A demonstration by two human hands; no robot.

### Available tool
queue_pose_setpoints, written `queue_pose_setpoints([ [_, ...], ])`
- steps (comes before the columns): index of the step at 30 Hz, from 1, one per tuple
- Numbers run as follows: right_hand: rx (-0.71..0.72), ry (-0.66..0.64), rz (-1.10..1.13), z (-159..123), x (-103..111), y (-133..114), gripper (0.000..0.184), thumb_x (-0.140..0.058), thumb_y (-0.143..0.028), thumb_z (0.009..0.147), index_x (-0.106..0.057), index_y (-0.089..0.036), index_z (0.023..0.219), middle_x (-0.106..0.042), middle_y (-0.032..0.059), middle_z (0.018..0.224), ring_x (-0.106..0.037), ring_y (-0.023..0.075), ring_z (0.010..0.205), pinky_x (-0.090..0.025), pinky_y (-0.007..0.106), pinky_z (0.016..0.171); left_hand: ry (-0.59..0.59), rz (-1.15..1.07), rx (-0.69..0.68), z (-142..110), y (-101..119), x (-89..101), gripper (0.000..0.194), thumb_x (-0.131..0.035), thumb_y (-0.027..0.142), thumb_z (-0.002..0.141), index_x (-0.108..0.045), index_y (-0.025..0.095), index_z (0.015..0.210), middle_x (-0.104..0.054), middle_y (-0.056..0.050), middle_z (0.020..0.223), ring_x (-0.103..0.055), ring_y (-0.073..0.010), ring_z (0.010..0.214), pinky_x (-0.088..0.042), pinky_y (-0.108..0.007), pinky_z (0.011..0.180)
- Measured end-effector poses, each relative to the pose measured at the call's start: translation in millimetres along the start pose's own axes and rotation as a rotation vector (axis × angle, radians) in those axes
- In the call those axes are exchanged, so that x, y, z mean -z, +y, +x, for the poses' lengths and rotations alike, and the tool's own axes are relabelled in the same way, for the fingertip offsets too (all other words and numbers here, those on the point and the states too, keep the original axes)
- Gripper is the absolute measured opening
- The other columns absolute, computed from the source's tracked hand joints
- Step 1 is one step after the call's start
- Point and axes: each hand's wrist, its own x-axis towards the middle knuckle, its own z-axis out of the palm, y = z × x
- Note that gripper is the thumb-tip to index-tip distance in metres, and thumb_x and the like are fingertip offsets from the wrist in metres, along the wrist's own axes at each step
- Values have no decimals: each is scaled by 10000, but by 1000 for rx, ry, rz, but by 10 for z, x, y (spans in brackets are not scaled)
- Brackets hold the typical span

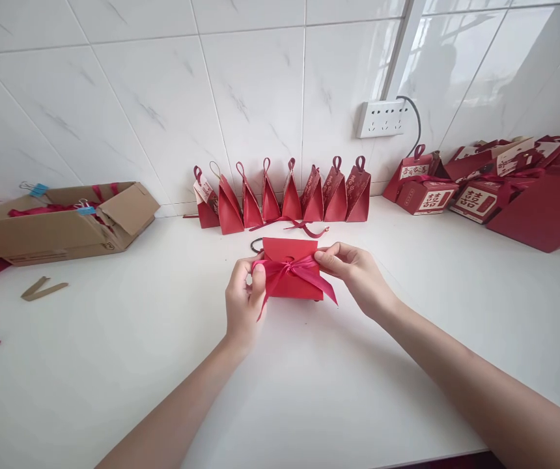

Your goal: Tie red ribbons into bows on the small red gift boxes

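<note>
A small red gift box [290, 249] sits on the white table in front of me, its flap side toward me. Across its front is a magenta ribbon [312, 275] tied in a bow, with loose tails hanging to both sides. My left hand [244, 299] pinches the ribbon's left loop between thumb and fingers at the box's left edge. At the right edge, my right hand [353, 267] is closed on the right loop, thumb against finger. A dark cord loop [256, 245] shows behind the box's left corner.
Behind the box, several red triangular gift boxes [271, 195] stand along the tiled wall, with a loose ribbon [312, 229] before them. At left are a cardboard box [60, 238] of ribbons and tan strips [43, 288]. More red boxes [426, 197] crowd the right, below a power strip [382, 119].
</note>
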Motion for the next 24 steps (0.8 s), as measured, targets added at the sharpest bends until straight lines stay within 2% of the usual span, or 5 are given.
queue_pose_setpoints([
  [11,32,-37,17,-14,-75,77,421,-672,-558,715,-461,-203,633,-592,19,770,-577,180,805,-458,391,869,45,-27,-37,33,-85,-13,264,-430,456,896,-535,214,873,-602,-42,1018,-544,-132,692,-431,-220,506],
  [14,66,-54,-66,11,-7,60,433,-666,-594,701,-500,-211,818,-579,66,1062,-598,206,923,-477,404,888,53,-15,-26,49,-75,8,240,-456,438,882,-536,212,898,-596,-49,1030,-538,-126,657,-396,-207,431],
  [19,325,-251,-403,-19,49,28,1053,-805,-519,547,-193,-267,1367,-162,144,1484,-321,332,1324,-414,490,1008,29,-10,-80,59,-68,28,234,-468,413,880,-561,199,901,-608,-37,911,-556,-128,691,-445,-214,537],
  [21,394,-315,-538,-43,40,40,1142,-816,-432,557,-94,-247,1422,-123,152,1500,-156,349,1391,-309,517,1084,-33,-51,-65,60,-79,23,255,-501,433,860,-573,202,941,-604,-38,934,-573,-141,742,-461,-223,575],
  [24,419,-359,-594,-53,33,62,1101,-756,-307,634,-15,-238,1445,-159,159,1487,-175,339,1390,-285,524,1093,-130,-255,12,84,-88,22,367,-520,535,813,-567,195,942,-600,-51,978,-597,-178,829,-493,-262,632],
])
